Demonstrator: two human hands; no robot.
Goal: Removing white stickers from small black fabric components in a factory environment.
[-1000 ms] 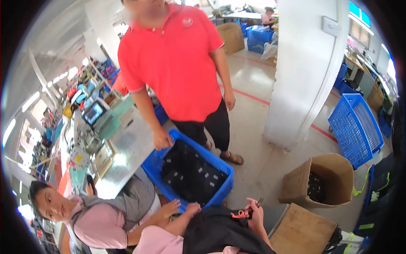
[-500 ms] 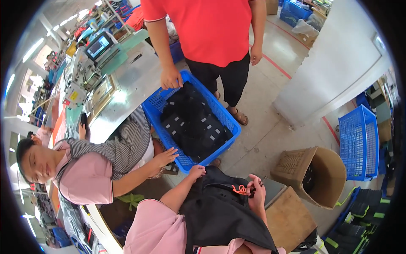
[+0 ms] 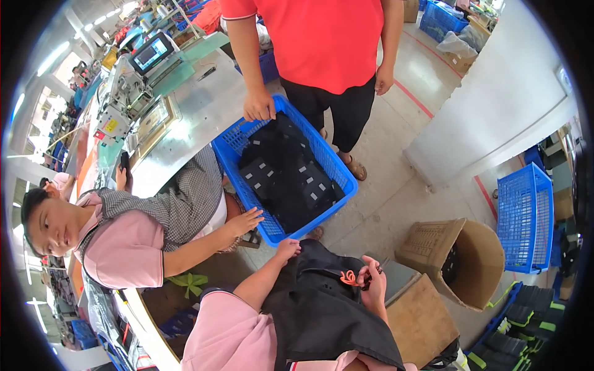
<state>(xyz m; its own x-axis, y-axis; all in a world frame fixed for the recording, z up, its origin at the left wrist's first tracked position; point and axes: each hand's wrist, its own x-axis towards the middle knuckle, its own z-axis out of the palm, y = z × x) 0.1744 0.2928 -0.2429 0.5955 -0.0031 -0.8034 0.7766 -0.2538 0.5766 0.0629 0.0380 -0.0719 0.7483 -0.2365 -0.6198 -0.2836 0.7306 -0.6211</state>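
A blue plastic basket holds dark fabric pieces with small pale labels. My left hand is closed beside the basket's near rim, against the top of my black apron; what its fingers grip, if anything, is hidden. Held up in front of the apron on the right, my right hand is closed around a small dark object, mostly covered by the fingers. A coiled orange cord hangs next to it.
Across from me, a person in red grips the basket's far rim. A seated person's hand reaches its left side. A sewing machine stands on the left table. On my right are an open cardboard box and another blue basket.
The view has shifted slightly. The seated person's hand has lifted a little off the basket's side, fingers spread. My two hands keep nearly the same pose.
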